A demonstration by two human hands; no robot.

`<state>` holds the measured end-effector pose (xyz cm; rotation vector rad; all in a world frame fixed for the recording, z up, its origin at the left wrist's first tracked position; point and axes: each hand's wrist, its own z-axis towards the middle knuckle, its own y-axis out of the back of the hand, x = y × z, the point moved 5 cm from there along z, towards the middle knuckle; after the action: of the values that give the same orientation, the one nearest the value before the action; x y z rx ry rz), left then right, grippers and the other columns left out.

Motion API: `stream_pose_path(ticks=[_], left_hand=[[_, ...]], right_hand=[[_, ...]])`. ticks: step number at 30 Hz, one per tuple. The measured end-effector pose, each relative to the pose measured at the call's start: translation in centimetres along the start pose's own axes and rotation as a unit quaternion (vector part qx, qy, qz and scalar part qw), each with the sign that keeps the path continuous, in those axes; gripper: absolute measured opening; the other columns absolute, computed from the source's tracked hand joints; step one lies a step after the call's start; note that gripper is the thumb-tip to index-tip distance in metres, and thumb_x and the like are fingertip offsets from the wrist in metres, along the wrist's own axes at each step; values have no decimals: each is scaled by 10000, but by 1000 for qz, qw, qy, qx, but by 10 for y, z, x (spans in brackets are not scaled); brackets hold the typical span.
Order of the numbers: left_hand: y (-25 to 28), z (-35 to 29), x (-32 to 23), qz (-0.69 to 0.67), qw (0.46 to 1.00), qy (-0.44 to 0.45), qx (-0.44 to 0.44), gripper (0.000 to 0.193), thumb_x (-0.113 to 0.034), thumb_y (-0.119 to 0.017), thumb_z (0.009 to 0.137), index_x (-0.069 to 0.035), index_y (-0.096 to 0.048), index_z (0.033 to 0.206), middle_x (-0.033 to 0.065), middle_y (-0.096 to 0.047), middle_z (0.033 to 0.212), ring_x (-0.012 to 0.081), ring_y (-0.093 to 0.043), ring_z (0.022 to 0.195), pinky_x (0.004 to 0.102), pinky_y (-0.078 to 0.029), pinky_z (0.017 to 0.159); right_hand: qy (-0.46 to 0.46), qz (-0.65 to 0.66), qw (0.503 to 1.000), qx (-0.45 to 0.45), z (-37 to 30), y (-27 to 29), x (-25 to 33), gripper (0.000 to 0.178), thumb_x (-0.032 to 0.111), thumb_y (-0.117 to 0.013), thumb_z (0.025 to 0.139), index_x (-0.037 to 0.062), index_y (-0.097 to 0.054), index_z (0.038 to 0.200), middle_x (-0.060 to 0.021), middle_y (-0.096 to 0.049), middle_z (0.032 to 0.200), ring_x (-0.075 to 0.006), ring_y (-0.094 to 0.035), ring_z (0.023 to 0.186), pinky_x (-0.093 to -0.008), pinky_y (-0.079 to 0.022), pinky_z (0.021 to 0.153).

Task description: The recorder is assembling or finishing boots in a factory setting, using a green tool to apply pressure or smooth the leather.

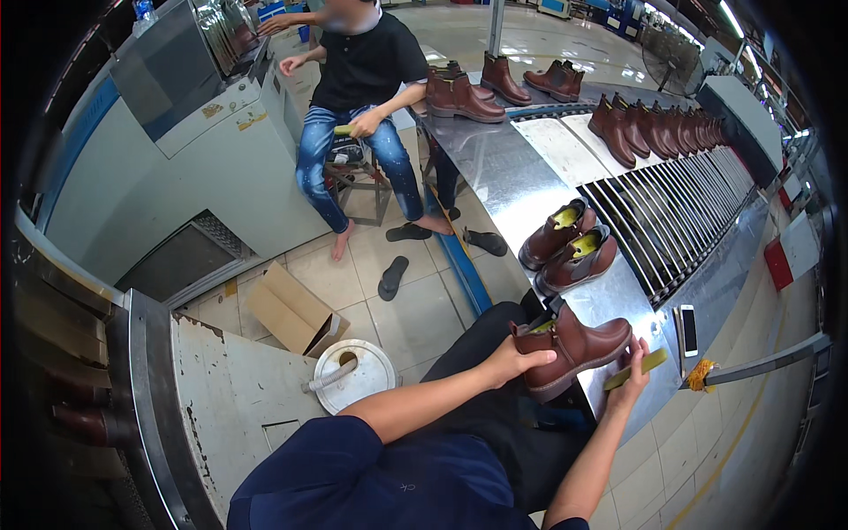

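My left hand (515,360) is closed around the heel end of a brown ankle boot (579,346), thumb on its side. The boot lies tilted over my lap by the metal table's edge, toe to the right. My right hand (632,378) is by the toe, closed on a flat olive-yellow strip (654,359) whose material I cannot make out. Whether the fingers also touch the toe is hard to tell. Just beyond, two brown boots with yellow inside, a nearer boot (585,268) and a farther boot (549,237), stand on the metal table (530,172).
A slatted conveyor (671,216) carries a row of boots (654,128). A phone (688,330) lies at the table's right edge. Another person (371,66) sits across, holding a similar strip. A cardboard box (291,309) and white bucket (375,380) stand left, near a large machine (203,177).
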<state>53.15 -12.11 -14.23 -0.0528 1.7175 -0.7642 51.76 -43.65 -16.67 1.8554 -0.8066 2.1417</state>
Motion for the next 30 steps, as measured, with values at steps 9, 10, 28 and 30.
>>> stream_pose_path(ticks=[9, 10, 28, 30], left_hand=[[24, -2, 8, 54, 998, 24, 5, 418, -205, -821, 862, -12, -692, 1209, 61, -715, 1170, 149, -656, 1048, 341, -521, 950], [24, -10, 10, 39, 999, 38, 3, 401, -184, -829, 860, -21, -701, 1203, 70, -723, 1160, 138, -658, 1062, 331, -523, 952], [21, -25, -2, 518, 790, -315, 95, 505, -106, -717, 862, -118, -636, 1361, 195, -525, 1507, 401, -475, 1417, 466, -393, 1163], [15, -25, -4, 514, 785, -326, 115, 632, -138, -788, 843, -76, -565, 1431, 218, -503, 1518, 385, -511, 1389, 443, -404, 1150]], right_hand=[[-100, 188, 977, 19, -33, -61, 8, 562, 246, -636, 1004, 62, -460, 1505, -52, -653, 1194, -146, -627, 1025, -289, -495, 814], [-89, 184, 978, 37, -30, -52, 3, 557, 245, -642, 999, 59, -472, 1496, -43, -658, 1150, -124, -627, 1012, -275, -499, 823], [-33, 272, 960, 65, -74, -51, 45, 659, 192, -703, 927, -32, -436, 1486, -140, -600, 1372, -246, -568, 1271, -381, -413, 1118], [-35, 279, 958, 59, -73, -51, 48, 659, 129, -681, 939, -40, -404, 1512, -122, -609, 1349, -211, -586, 1226, -350, -427, 1091]])
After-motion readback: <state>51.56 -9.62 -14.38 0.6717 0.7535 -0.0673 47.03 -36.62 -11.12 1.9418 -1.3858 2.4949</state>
